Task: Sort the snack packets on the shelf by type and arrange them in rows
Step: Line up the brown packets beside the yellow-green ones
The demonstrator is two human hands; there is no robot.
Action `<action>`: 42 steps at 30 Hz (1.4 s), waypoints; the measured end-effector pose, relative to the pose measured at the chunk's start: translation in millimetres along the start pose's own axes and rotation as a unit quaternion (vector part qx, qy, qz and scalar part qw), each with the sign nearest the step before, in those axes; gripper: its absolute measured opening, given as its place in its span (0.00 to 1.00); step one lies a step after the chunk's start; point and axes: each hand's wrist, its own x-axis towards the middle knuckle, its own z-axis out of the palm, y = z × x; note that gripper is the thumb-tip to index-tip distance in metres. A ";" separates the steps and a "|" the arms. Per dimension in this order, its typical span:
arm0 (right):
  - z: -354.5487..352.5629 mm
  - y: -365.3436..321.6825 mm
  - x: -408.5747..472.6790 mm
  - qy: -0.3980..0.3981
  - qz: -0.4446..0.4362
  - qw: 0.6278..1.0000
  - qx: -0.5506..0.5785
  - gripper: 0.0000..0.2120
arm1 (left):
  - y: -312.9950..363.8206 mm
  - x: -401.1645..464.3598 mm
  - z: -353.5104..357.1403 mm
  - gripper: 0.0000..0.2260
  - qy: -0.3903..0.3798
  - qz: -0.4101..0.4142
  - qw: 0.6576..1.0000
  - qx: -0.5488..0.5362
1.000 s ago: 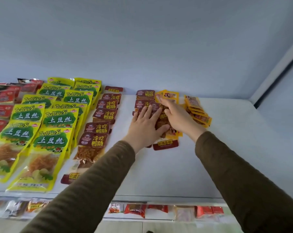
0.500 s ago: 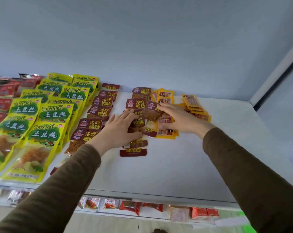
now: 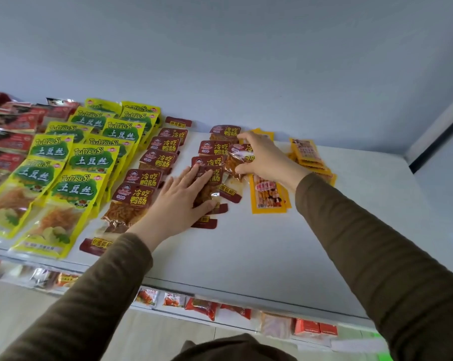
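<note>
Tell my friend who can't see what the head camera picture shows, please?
Two hands sort snack packets on a white shelf: the left hand presses flat on a dark red packet while the right hand grips another dark red packet. Rows of green-and-yellow packets lie further left, orange-yellow packets on the right.

Yellow-and-green packets (image 3: 72, 162) are lining the white shelf (image 3: 285, 246) left of maroon packets (image 3: 155, 162) bearing yellow lettering. Orange-yellow packets (image 3: 268, 195) are lying right of the maroon ones, under olive-brown sleeves (image 3: 376, 256).
</note>
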 end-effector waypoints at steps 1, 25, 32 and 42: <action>-0.9 1.3 -0.7 0.027 -0.002 0.999 0.043 0.31 | -0.6 0.9 -0.2 0.38 -0.001 0.000 1.000 -0.001; 22.9 -53.6 -26.2 0.104 -0.009 0.979 0.176 0.18 | 19.1 -36.0 10.8 0.35 0.070 0.004 0.996 -0.063; 41.5 -50.4 12.1 0.065 0.121 0.905 0.403 0.24 | 31.8 -8.1 1.4 0.30 0.108 -0.019 0.994 0.009; 80.3 -68.1 39.5 0.051 0.087 0.994 0.033 0.28 | 32.3 -2.7 13.1 0.23 0.057 0.011 0.996 0.072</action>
